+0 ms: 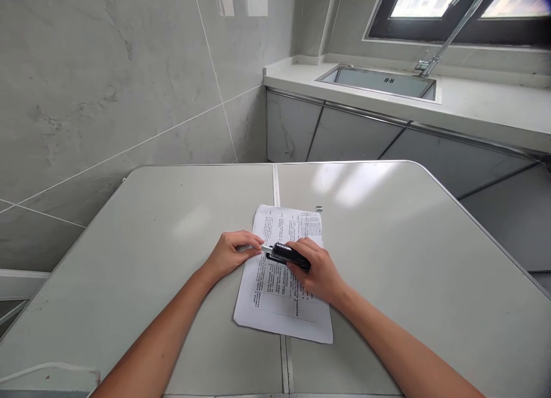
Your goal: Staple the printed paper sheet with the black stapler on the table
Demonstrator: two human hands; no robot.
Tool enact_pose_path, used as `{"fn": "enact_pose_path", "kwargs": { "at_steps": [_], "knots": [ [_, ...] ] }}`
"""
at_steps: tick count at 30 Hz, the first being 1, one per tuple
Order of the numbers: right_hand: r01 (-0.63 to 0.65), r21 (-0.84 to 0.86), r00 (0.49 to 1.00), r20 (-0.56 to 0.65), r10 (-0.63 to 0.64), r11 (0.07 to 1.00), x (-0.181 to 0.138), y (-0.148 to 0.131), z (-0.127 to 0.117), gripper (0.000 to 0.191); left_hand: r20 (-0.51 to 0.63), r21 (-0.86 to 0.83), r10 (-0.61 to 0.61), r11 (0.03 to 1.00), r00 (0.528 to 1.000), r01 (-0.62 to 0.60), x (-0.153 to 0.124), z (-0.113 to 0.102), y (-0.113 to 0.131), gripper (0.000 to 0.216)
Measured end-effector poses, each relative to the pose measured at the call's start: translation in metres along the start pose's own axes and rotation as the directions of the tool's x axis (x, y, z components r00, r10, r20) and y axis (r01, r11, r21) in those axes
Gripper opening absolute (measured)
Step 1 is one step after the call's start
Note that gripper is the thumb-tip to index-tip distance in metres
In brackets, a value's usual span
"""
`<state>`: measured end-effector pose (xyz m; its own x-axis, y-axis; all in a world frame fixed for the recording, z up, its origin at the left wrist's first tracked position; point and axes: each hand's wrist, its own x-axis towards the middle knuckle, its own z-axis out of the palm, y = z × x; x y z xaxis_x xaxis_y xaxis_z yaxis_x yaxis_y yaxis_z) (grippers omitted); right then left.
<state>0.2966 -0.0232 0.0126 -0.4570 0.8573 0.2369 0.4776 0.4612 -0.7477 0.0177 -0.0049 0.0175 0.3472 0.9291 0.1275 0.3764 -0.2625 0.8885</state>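
A printed sheet of paper (279,297) lies on the grey folding table (387,260), near its middle seam. My right hand (321,272) is wrapped round a black stapler (289,256) held over the sheet. My left hand (232,252) rests at the sheet's left edge, its fingertips pinched at the silver front end of the stapler. Whether the left fingers grip the metal tip or a small part of it is too small to tell.
A small metal piece (319,208) lies on the table just beyond the paper. Behind the table stand a white counter (473,102) with a steel sink (379,81) and a tap (451,31). A tiled wall runs along the left.
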Motion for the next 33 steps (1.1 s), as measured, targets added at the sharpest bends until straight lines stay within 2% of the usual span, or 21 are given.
{"fn": "enact_pose_path", "kwargs": {
  "at_steps": [3,8,10,13,14,17,20,23,25,29,31,33],
  "knots": [
    [0.004,0.007,1.000,-0.001,-0.004,1.000,0.001,0.002,-0.001,0.031,0.010,0.069,0.082,0.994,0.997,-0.083,-0.002,-0.010,-0.004,0.012],
    [0.036,0.037,0.999,-0.034,-0.035,0.999,0.003,0.005,-0.008,0.028,0.064,0.112,0.131,0.984,0.989,-0.138,-0.003,-0.023,-0.001,0.017],
    [0.064,0.076,0.997,-0.047,-0.061,0.995,0.003,0.003,-0.011,0.027,0.087,0.111,0.151,0.981,0.985,-0.161,-0.004,-0.020,0.003,0.018],
    [0.114,0.156,0.993,-0.045,-0.108,0.981,0.003,-0.001,-0.012,0.031,0.062,0.087,0.119,0.988,0.991,-0.125,-0.006,-0.004,0.010,0.007],
    [0.129,0.179,0.992,-0.038,-0.124,0.975,0.002,-0.003,-0.011,0.032,0.061,0.074,0.115,0.990,0.992,-0.119,-0.006,0.002,0.012,0.012],
    [0.157,0.218,0.987,-0.011,-0.159,0.963,-0.001,-0.010,-0.004,0.034,0.132,0.048,0.187,0.980,0.973,-0.195,-0.006,0.015,0.018,0.018],
    [0.152,0.236,0.988,-0.002,-0.156,0.960,-0.002,-0.016,0.002,0.034,0.172,0.041,0.242,0.967,0.955,-0.253,-0.005,0.014,0.019,0.021],
    [0.093,0.257,0.996,-0.014,-0.093,0.962,0.000,-0.022,0.004,0.034,0.113,0.023,0.190,0.981,0.975,-0.194,-0.003,0.003,0.015,0.023],
    [0.050,0.258,0.999,-0.015,-0.047,0.965,0.003,-0.023,0.005,0.033,0.034,0.018,0.146,0.989,0.989,-0.146,-0.001,-0.004,0.011,0.022],
    [0.057,0.217,0.993,0.090,-0.078,0.975,0.005,-0.021,0.007,0.033,-0.155,0.117,0.090,0.990,0.984,-0.073,0.004,-0.006,0.004,0.024],
    [0.083,0.206,0.981,0.154,-0.117,0.975,0.004,-0.020,0.009,0.035,-0.168,0.203,0.107,0.976,0.980,-0.072,0.006,-0.002,0.002,0.022],
    [0.115,0.213,0.967,0.201,-0.159,0.970,0.003,-0.022,0.011,0.038,-0.120,0.310,0.149,0.945,0.981,-0.106,0.007,0.004,0.001,0.020]
  ]
}}
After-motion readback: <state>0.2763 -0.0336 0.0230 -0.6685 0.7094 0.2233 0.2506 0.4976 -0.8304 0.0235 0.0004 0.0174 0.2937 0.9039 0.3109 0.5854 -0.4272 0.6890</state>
